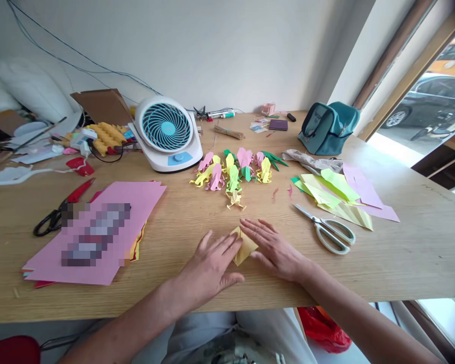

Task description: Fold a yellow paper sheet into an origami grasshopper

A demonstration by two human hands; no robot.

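A small folded piece of yellow paper (246,251) lies on the wooden table between my hands. My left hand (215,260) rests on its left side, fingers flat and thumb apart. From the right, the stretched fingers of my right hand (275,250) touch the paper's upper right edge. Just beyond sits a small pale yellow folded figure (235,200). Behind it is a group of pink, yellow and green folded paper figures (233,174). Parts of the yellow paper are hidden under my fingers.
White-handled scissors (331,232) lie right, near coloured paper sheets (331,192). Pink sheets (136,202) and red-black scissors (66,207) are left. A fan (167,126) and a teal bag (328,129) stand farther back. The table's front edge (258,306) is close.
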